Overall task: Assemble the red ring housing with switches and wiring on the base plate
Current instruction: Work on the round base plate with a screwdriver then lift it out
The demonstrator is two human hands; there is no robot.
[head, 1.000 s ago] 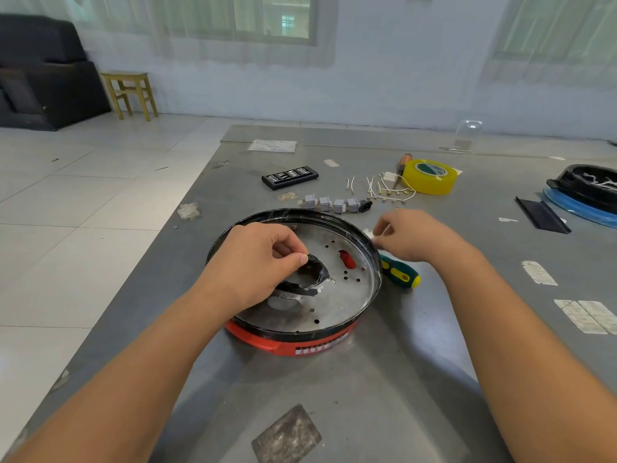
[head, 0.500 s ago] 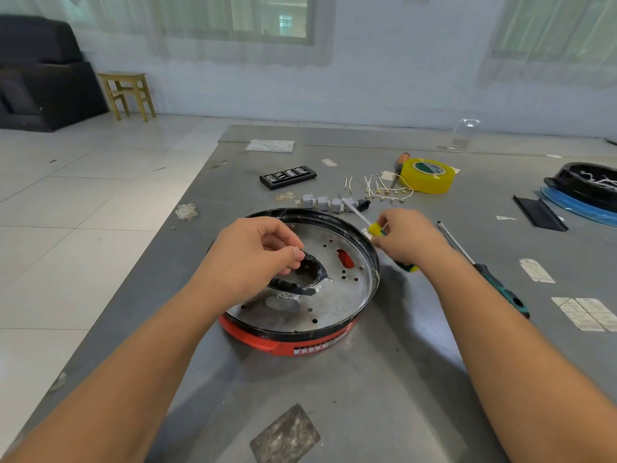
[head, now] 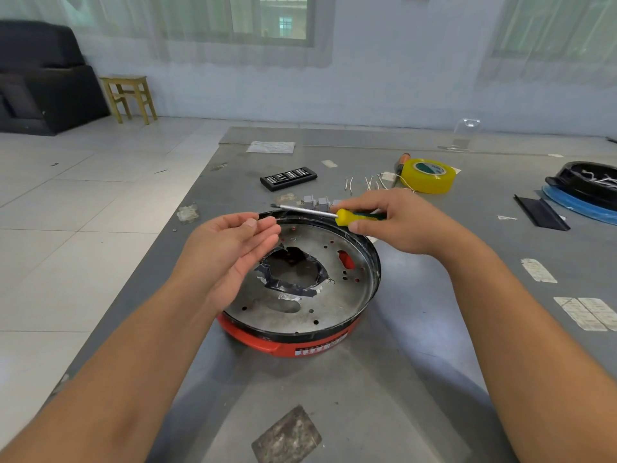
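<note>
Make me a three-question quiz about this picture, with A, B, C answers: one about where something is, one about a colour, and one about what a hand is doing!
1. Where is the yellow roll of tape?
A. on the grey metal table
B. on the floor
C. inside the round metal pan

2. What colour is the screwdriver's handle?
A. all red
B. yellow and green
C. white

3. What is the left hand doing?
A. holding the tape
B. gripping the screwdriver
C. open, palm up, holding no tool

Answers: 1 A, the tape sits on the tabletop behind the hands. 2 B, yellow shows beside green in the right hand. 3 C, its fingers are spread loosely.
</note>
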